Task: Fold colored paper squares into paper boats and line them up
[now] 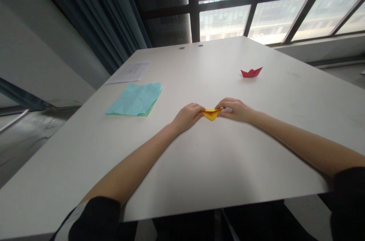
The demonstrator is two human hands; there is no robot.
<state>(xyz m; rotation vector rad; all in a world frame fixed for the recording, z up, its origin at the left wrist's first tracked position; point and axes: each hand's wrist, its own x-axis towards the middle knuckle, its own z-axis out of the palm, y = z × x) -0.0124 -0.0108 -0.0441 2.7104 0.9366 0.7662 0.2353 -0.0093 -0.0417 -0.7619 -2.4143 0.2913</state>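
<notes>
A small piece of folded yellow paper is held between my two hands, a little above or on the white table. My left hand pinches its left end, fingers closed. At its right end my right hand grips it between thumb and fingers. Farther back on the right stands a red folded paper boat, touched by neither hand. To the left lies a stack of creased light-blue paper sheets, with a greenish edge showing underneath.
The white table spans most of the view. Printed white sheets lie at its far left. Two dark round spots mark the back edge. Beyond are a dark blue curtain and framed windows.
</notes>
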